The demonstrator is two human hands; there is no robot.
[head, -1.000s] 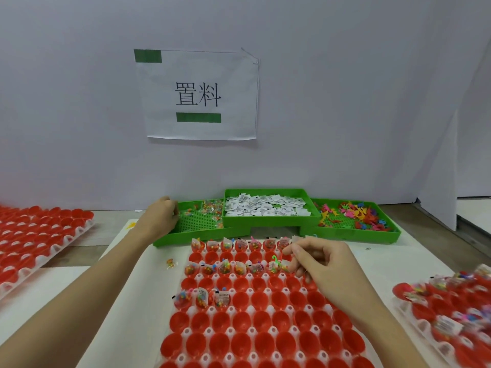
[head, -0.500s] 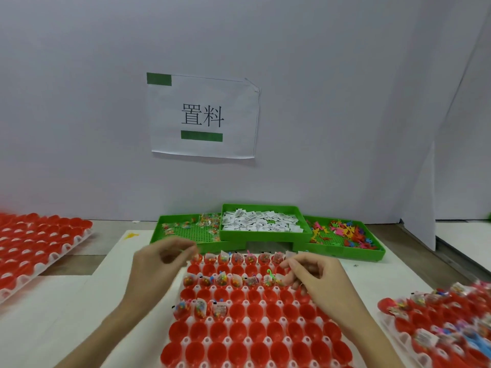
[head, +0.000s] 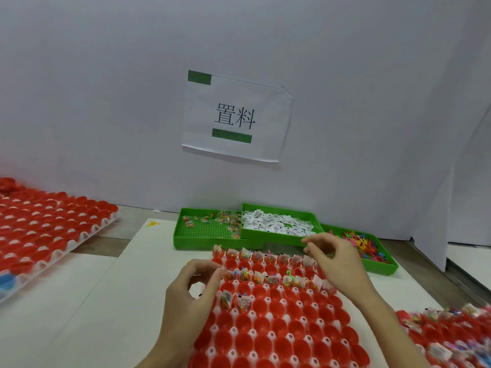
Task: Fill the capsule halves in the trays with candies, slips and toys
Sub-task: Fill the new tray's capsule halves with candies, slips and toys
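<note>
Filling the third row of capsule halves

The left hand point(head: 194, 290) pinches something small, perhaps a candy packet, just left of the red capsule-half tray point(head: 268, 330); empty cups lie right of it. The right hand point(head: 334, 258), loosely curled, hovers over the far rows; I cannot tell what it holds.

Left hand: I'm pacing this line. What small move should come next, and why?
Probably lower the left hand to the third row's first empty red half and drop in what it seems to pinch: only that row's first cups hold candy packets.
</note>
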